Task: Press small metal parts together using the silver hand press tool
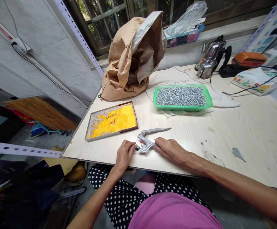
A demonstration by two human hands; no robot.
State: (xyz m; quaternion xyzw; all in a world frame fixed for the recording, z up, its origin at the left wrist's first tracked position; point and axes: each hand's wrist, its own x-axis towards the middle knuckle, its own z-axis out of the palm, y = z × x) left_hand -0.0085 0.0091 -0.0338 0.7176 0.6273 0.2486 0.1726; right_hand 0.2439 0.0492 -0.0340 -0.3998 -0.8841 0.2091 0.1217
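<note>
A pair of grey snap-fastener pliers (pixel 147 143) with a spring lies near the table's front edge, its handles spread apart. My right hand (pixel 169 147) is closed around the end of the lower handle, while the upper handle stands free. At the jaw end, my left hand (pixel 125 153) is closed in a pinch beside the black tip; what its fingertips hold is too small to make out. A small silver piece shows inside the jaws. Beyond my left hand lies a shallow tray (pixel 112 136) with a yellow lining and loose small silver metal pieces.
A green basket (pixel 183 108) full of small silver metal pieces stands on a cloth farther back. Behind the tray stands a large open brown paper sack (pixel 119 86). A metal kettle (pixel 214 51) and an orange battery pack (pixel 249 59) sit at the back right.
</note>
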